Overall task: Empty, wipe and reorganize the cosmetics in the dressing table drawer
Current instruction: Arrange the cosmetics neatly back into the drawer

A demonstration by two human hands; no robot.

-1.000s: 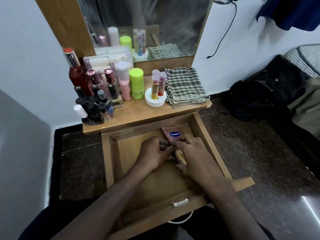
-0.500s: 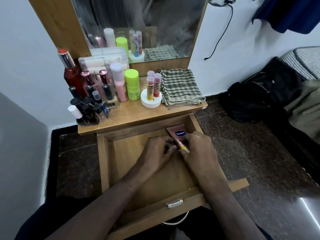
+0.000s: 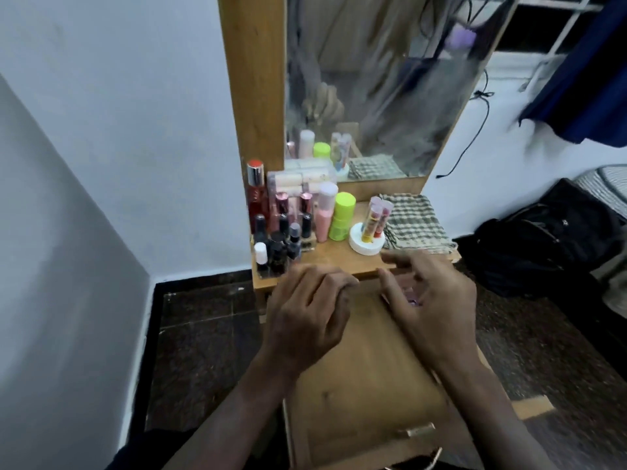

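Hovering over the drawer (image 3: 366, 385), left hand (image 3: 305, 320) loosely curled, empty; right hand (image 3: 431, 310) perhaps pinching something, unclear. Bottles (image 3: 281, 239) at the tabletop's left edge: light, slippery, grip mid-body.

Both forearms reach forward, backs of the 2 hands up. Left hand (image 3: 307, 317) loosely curled; right hand (image 3: 432, 308) with fingers spread and relaxed.
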